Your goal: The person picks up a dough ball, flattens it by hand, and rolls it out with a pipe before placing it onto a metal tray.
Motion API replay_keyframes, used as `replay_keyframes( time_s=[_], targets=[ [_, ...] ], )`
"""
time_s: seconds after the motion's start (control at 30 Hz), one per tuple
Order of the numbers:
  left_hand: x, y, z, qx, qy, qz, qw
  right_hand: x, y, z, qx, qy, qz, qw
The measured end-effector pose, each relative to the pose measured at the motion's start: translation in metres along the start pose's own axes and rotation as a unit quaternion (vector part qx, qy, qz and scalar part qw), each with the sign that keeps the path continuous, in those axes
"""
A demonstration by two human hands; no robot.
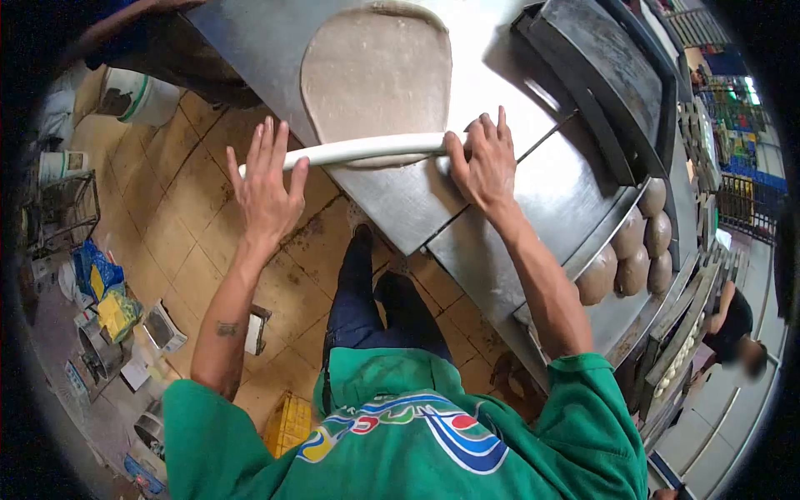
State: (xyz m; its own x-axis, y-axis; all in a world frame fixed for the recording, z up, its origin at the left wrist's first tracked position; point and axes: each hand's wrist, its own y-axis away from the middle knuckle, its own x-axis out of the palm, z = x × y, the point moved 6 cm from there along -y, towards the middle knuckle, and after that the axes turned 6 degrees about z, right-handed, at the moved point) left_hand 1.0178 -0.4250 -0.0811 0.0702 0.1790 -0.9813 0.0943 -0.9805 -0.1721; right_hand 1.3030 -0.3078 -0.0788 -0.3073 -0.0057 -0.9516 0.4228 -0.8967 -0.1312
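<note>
A long white rolling pin [367,149] lies across the near edge of a flat, rolled-out sheet of greyish-brown dough [375,79]. My left hand [268,187] lies over the pin's left part, past the table edge, with fingers stretched and thumb apart. Over the right end is my right hand [486,162], palm down, its fingers extended and spread rather than wrapped round the pin. The parts of the pin under both palms are hidden.
The metal table [408,208] has its corner just ahead of my legs. Dark metal trays [600,67] stand at the upper right. Several rounded brown dough pieces [631,271] sit beside my right forearm. Buckets [150,100] stand on the tiled floor at left. Another person [733,321] is at far right.
</note>
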Motion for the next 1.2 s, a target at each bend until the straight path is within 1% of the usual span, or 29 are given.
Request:
replay_keyframes(
  time_s=[0.07, 0.1, 0.13, 0.2, 0.23, 0.3, 0.33, 0.4, 0.43, 0.5, 0.53, 0.6, 0.63, 0.67, 0.73, 0.77, 0.8, 0.83, 0.87, 0.9, 0.93, 0.97, 1.0, 1.03, 1.07, 1.1, 1.13, 1.2],
  targets=[
    [-0.008, 0.016, -0.009, -0.012, 0.033, -0.006, 0.999, -0.004, 0.02, 0.003, -0.013, 0.007, -0.033, 0.999],
    [-0.013, 0.027, -0.013, -0.007, 0.052, -0.01, 0.999, -0.003, 0.028, 0.001, -0.005, 0.003, 0.013, 1.0],
    [-0.011, 0.04, -0.015, -0.018, 0.047, 0.007, 0.999, -0.003, 0.039, 0.0, -0.032, 0.023, -0.032, 0.999],
    [-0.022, 0.059, -0.025, -0.016, 0.074, 0.009, 0.997, -0.006, 0.053, -0.004, -0.044, 0.023, -0.018, 0.999],
    [-0.023, 0.061, -0.026, -0.012, 0.072, -0.007, 0.997, -0.013, 0.054, -0.007, -0.047, 0.026, -0.034, 0.998],
    [-0.015, 0.073, -0.025, -0.014, 0.061, -0.001, 0.998, -0.015, 0.07, -0.008, -0.077, -0.063, -0.036, 0.994],
    [-0.012, 0.072, -0.02, -0.009, 0.103, -0.011, 0.995, -0.014, 0.073, -0.01, -0.1, -0.069, -0.052, 0.991],
    [-0.006, 0.063, -0.007, -0.009, 0.163, 0.023, 0.986, -0.013, 0.068, -0.019, -0.09, -0.152, 0.009, 0.984],
    [-0.005, 0.054, 0.002, -0.008, 0.163, 0.013, 0.987, -0.018, 0.064, -0.021, -0.096, -0.148, 0.001, 0.984],
    [-0.015, 0.036, 0.017, 0.042, 0.271, -0.088, 0.958, -0.023, 0.05, -0.024, -0.06, -0.176, -0.019, 0.982],
    [-0.009, 0.019, 0.024, 0.042, 0.269, -0.092, 0.958, -0.022, 0.033, -0.024, -0.063, -0.176, -0.022, 0.982],
    [-0.002, -0.02, 0.032, 0.022, 0.216, -0.094, 0.972, -0.015, 0.003, -0.027, 0.011, -0.031, -0.062, 0.997],
    [0.001, -0.045, 0.037, 0.024, 0.215, -0.101, 0.971, -0.008, -0.02, -0.027, 0.032, -0.001, -0.086, 0.996],
    [0.006, -0.076, 0.045, -0.001, 0.158, -0.11, 0.981, -0.004, -0.048, -0.029, 0.037, -0.016, -0.108, 0.993],
    [0.017, -0.152, 0.059, -0.05, 0.046, -0.138, 0.988, 0.007, -0.122, -0.043, 0.043, 0.089, -0.165, 0.981],
    [0.023, -0.198, 0.07, -0.092, 0.052, -0.116, 0.988, 0.001, -0.165, -0.049, 0.094, 0.057, -0.182, 0.977],
    [0.02, -0.243, 0.072, -0.085, 0.054, -0.118, 0.988, -0.011, -0.207, -0.052, 0.099, 0.059, -0.186, 0.976],
    [0.015, -0.276, 0.076, -0.098, 0.075, -0.115, 0.986, -0.018, -0.241, -0.06, 0.132, 0.037, -0.152, 0.979],
    [0.013, -0.285, 0.078, -0.116, 0.095, -0.103, 0.983, -0.013, -0.249, -0.066, 0.165, 0.015, -0.108, 0.98],
    [0.008, -0.278, 0.076, -0.118, 0.097, -0.087, 0.984, -0.01, -0.244, -0.067, 0.172, 0.017, -0.093, 0.981],
    [-0.004, -0.265, 0.07, -0.093, 0.095, -0.085, 0.987, -0.02, -0.235, -0.056, 0.077, -0.001, -0.181, 0.98],
    [-0.01, -0.251, 0.067, -0.067, 0.089, -0.085, 0.99, -0.028, -0.221, -0.044, -0.019, -0.023, -0.268, 0.963],
    [-0.001, -0.23, 0.071, -0.07, 0.088, -0.085, 0.99, -0.017, -0.197, -0.042, -0.018, 0.072, -0.254, 0.964],
    [0.021, -0.203, 0.073, -0.047, 0.081, -0.044, 0.995, 0.008, -0.182, -0.047, -0.017, 0.054, -0.169, 0.984],
    [0.039, -0.194, 0.073, -0.026, 0.074, -0.001, 0.997, 0.032, -0.179, -0.055, -0.017, 0.035, -0.08, 0.996],
    [0.029, -0.213, 0.07, -0.021, 0.044, 0.0, 0.999, 0.02, -0.195, -0.049, 0.007, 0.086, -0.112, 0.99],
    [0.033, -0.234, 0.072, -0.024, 0.044, 0.014, 0.999, 0.011, -0.219, -0.043, 0.003, 0.135, -0.138, 0.981],
    [0.036, -0.288, 0.083, -0.061, 0.077, -0.056, 0.994, 0.006, -0.269, -0.05, 0.035, 0.059, -0.169, 0.983]
  ],
)
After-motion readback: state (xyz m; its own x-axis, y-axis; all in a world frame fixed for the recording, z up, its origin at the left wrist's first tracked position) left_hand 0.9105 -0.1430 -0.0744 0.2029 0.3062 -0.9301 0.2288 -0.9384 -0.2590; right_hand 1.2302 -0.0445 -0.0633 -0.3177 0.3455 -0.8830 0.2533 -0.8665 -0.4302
